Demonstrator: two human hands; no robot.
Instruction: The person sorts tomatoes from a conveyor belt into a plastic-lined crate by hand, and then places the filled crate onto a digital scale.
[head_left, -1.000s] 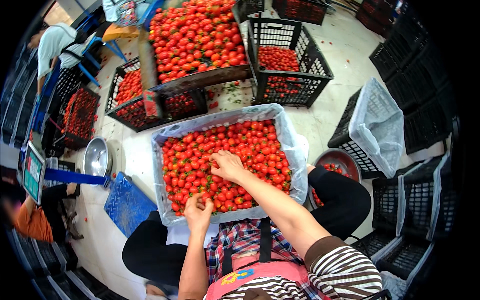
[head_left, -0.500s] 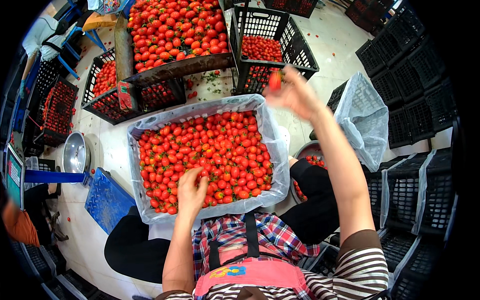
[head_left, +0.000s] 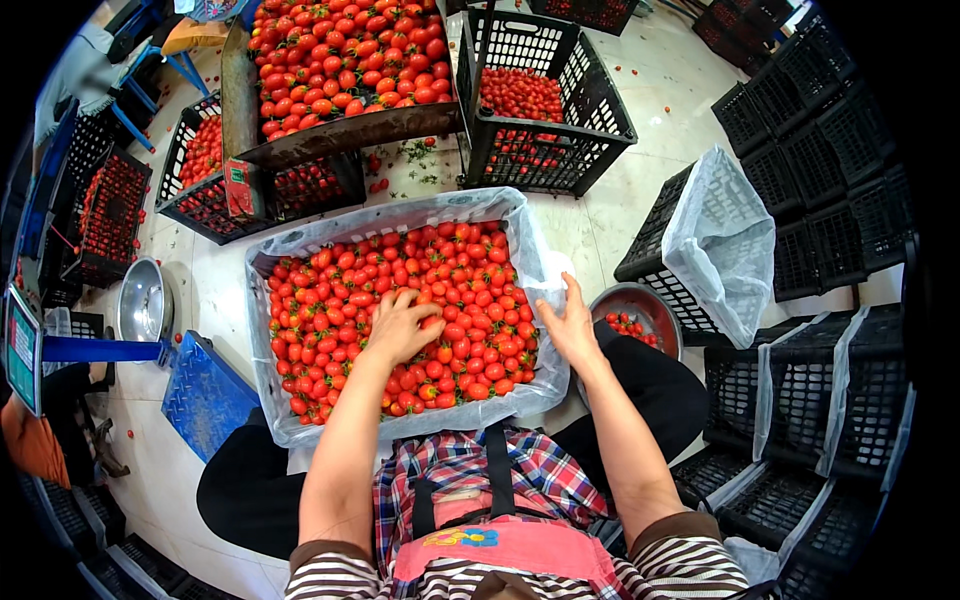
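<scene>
Small red tomatoes (head_left: 460, 345) fill a crate lined with translucent whitish plastic (head_left: 300, 434) in front of me. My left hand (head_left: 402, 330) lies on the tomatoes near the middle, fingers spread and bent over them; its fingertips touch the fruit. At the crate's right side is my right hand (head_left: 567, 325), thumb and forefinger apart beside the liner's edge. No tomato shows in it. Right of that hand, a metal bowl (head_left: 668, 318) holds a few tomatoes, partly hidden by my knee.
A raised tray (head_left: 350, 128) of larger-looking tomatoes stands ahead, between black crates (head_left: 590, 140) with more. A lined crate (head_left: 720, 240) and stacked crates (head_left: 840, 180) are at right. Left are a steel basin (head_left: 145, 300), a blue platform scale (head_left: 210, 395) and another person's orange clothing (head_left: 35, 445).
My right hand has come down from near the black crate, where it held a red tomato, to the lined crate's right side. My left hand has moved forward and slightly right over the tomatoes.
</scene>
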